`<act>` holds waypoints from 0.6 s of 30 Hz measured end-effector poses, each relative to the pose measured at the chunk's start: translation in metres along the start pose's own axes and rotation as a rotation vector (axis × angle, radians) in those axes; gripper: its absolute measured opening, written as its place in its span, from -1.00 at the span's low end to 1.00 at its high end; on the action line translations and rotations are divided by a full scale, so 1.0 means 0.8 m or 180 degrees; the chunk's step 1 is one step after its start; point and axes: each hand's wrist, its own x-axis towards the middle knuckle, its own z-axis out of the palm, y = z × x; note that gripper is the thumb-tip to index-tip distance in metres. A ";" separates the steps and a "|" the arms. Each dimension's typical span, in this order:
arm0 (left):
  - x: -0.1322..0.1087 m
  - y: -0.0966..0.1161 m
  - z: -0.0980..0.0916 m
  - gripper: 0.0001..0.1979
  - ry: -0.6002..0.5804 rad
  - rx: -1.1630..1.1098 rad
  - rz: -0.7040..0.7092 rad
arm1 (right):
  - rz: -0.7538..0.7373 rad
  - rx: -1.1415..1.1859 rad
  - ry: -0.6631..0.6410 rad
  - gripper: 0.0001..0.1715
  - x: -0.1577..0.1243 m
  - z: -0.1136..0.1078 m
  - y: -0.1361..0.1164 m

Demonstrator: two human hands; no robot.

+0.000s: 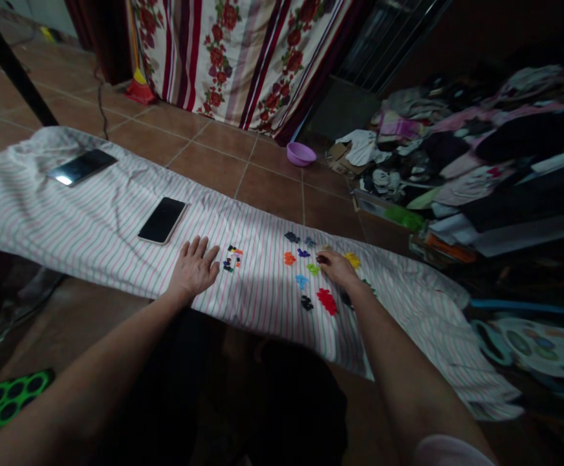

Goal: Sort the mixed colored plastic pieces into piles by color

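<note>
My left hand [192, 268] lies flat on the striped cloth [262, 291], fingers stretched out and nothing in it. Just right of its fingertips is a small cluster of mixed-colour pieces [232, 259]. My right hand [339, 266] reaches down among little piles sorted by colour, its fingers drawn together at a dark brownish spot; what they pinch, if anything, is too small to tell. Around it lie green pieces [313, 269], yellow pieces [352, 260], red pieces [327, 301], orange pieces [289, 259], light blue pieces [301, 281] and black pieces [306, 303]. My right hand and forearm partly hide other piles.
A phone [163, 221] rests left of my left hand, with a dark tablet-like device [83, 167] farther left. Beyond the cloth, a purple basin [301, 154] stands on the tiled floor. Heaped clothes [437, 142] fill the right side. A green-framed rack [8, 401] is lower left.
</note>
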 end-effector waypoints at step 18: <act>0.000 -0.001 0.003 -0.55 0.0057 -0.0069 -0.0022 | 0.0075 0.0421 0.0624 -0.63 -0.012 -0.038 -0.045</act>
